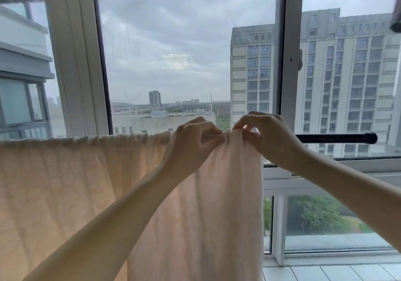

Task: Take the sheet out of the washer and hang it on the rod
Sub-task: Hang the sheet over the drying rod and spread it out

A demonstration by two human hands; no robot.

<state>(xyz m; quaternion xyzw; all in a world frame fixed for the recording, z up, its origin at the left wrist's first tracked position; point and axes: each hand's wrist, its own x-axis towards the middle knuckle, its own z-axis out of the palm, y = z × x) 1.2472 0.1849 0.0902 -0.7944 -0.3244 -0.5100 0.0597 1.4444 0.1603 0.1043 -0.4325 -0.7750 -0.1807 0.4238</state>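
Before a tall window (173, 64), both hands (227, 137) pinch the sheet (86, 183) draped over the rod (336, 138).

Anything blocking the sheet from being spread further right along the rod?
Nothing visible. The sheet already hangs over the rod; left hand and right hand pinch its bunched top edge, and the bare rod beyond them is free to its end.

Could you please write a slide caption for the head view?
Left hand and right hand pinch the pale sheet draped over a black rod by the window.
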